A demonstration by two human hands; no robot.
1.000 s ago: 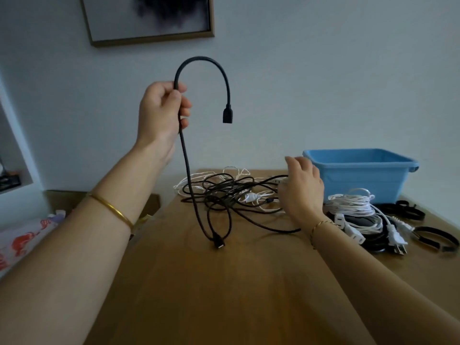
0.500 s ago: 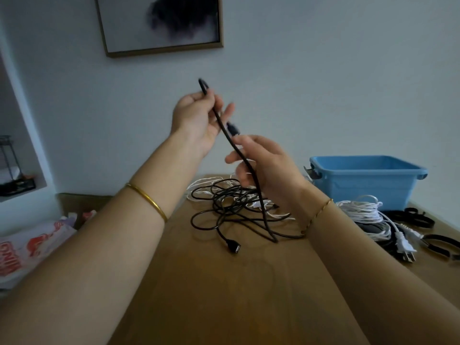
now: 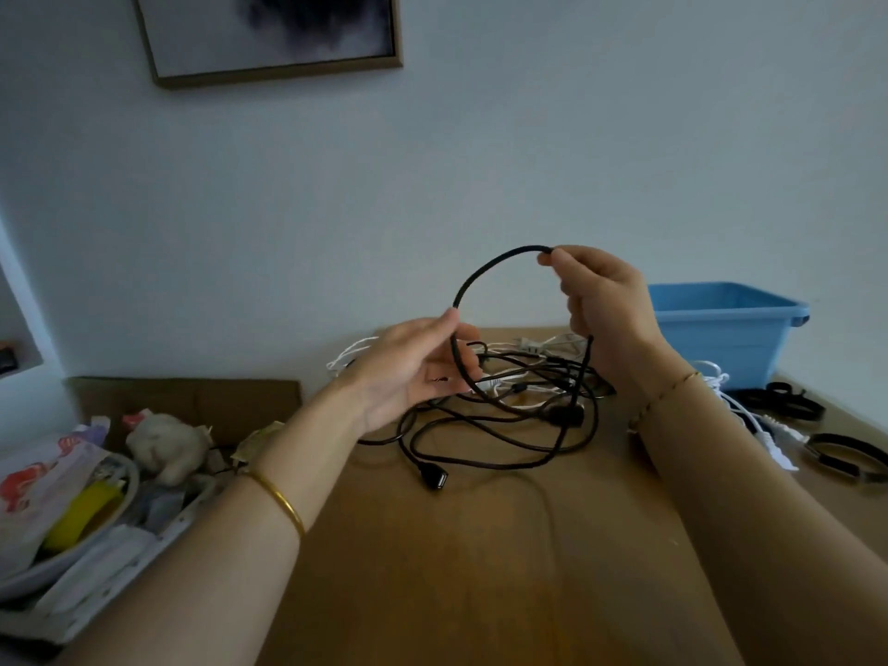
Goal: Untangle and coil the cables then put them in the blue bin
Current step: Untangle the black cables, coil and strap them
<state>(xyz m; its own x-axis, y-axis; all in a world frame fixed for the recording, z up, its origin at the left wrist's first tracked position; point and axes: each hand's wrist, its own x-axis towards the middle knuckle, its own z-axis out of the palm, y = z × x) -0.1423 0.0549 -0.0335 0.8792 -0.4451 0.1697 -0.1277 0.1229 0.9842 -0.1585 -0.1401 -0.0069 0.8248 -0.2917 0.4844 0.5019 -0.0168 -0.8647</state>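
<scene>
While my right hand [image 3: 605,305] is pinching the top of the black cable [image 3: 473,277] between thumb and forefinger, my left hand [image 3: 413,372] is holding the loop's lower left side lightly, thumb over the strand, fingers loosely curved behind it. I am keeping the loop raised at the centre of the frame; its tail is trailing down into the tangle of cables [image 3: 504,425] lying on the tabletop [image 3: 480,569] just below. At the right edge the blue bin [image 3: 730,329] is sitting behind my right wrist, with black straps [image 3: 788,401] lying below it.
</scene>
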